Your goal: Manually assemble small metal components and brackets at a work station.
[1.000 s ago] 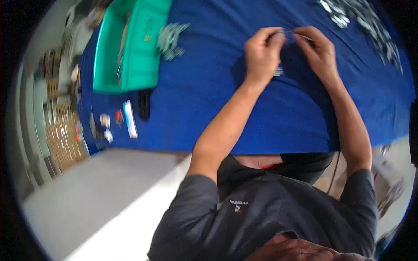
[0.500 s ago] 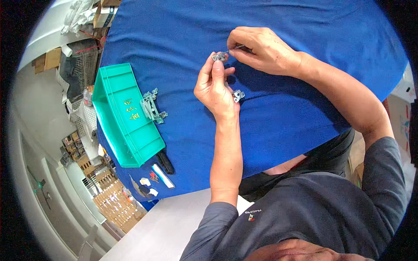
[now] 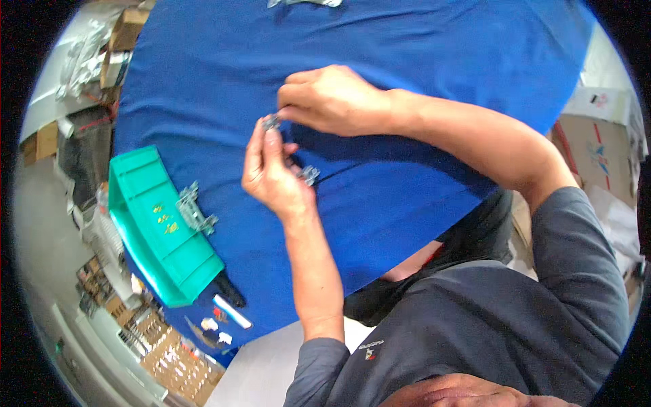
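My left hand (image 3: 279, 182) is closed, palm turned up, pinching a small grey metal fitting (image 3: 272, 123) between thumb and fingertips. Another piece of grey metal (image 3: 310, 176) shows at the heel of that hand; whether the two are joined is hidden. Just to the right of the fitting, my right hand (image 3: 336, 102) is closed in a pinch, its fingertips touching or nearly touching the metal. The thin metal rod seen in its fingers half a second ago is hidden now.
A green plastic bin (image 3: 193, 261) holding several small brass-coloured pieces (image 3: 163, 218) lies on the blue cloth (image 3: 407, 41) at left. Grey metal parts (image 3: 195, 209) lie against its right side. Nearer me are a black object (image 3: 230, 290) and a white-and-blue strip (image 3: 232, 311).
The whole view has shifted, so the bin and both hands appear lower and farther left. My hands keep their pose around the fitting. Something silvery now shows at the far cloth edge.
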Demonstrator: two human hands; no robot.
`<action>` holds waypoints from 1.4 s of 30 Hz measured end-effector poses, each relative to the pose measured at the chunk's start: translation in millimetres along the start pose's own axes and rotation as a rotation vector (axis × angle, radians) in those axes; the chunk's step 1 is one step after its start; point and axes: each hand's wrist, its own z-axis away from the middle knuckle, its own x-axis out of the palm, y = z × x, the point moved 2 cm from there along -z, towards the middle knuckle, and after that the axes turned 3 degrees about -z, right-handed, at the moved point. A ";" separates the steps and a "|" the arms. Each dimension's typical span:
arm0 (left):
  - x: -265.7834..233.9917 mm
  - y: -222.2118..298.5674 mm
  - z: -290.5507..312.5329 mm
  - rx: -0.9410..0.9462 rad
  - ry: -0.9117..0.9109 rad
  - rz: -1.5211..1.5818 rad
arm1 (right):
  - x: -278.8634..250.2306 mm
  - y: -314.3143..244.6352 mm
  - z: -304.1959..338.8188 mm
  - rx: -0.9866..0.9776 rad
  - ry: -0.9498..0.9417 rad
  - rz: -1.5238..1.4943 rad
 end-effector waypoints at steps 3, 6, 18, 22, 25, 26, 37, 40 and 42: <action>-1.2 2.4 1.6 -0.022 0.010 -0.014 | 1.2 -4.3 0.5 0.018 0.019 -0.078; -2.5 1.4 2.8 -0.036 -0.007 0.031 | 3.1 -3.8 1.0 0.044 -0.023 -0.056; -2.9 -1.6 -3.7 -0.001 -0.024 0.056 | -1.3 -6.6 -4.9 0.099 -0.144 -0.004; 2.9 3.8 -1.0 0.010 0.020 0.044 | -0.5 -6.5 -1.0 0.083 -0.038 -0.097; 5.9 8.8 2.8 -0.001 0.032 0.017 | 0.9 -5.2 -2.9 0.092 -0.117 -0.018; 6.6 9.1 3.0 0.010 0.041 0.008 | 0.0 -5.1 -2.9 0.100 -0.114 -0.016; 1.8 4.5 -0.5 0.028 0.089 -0.062 | 5.9 -2.6 -4.9 0.137 -0.147 0.025; 3.4 6.6 0.9 0.017 0.091 -0.026 | 4.0 -4.2 -4.9 0.126 -0.163 0.022; 3.2 5.9 0.1 0.015 0.092 -0.023 | 6.5 -2.7 -4.1 0.112 -0.134 0.016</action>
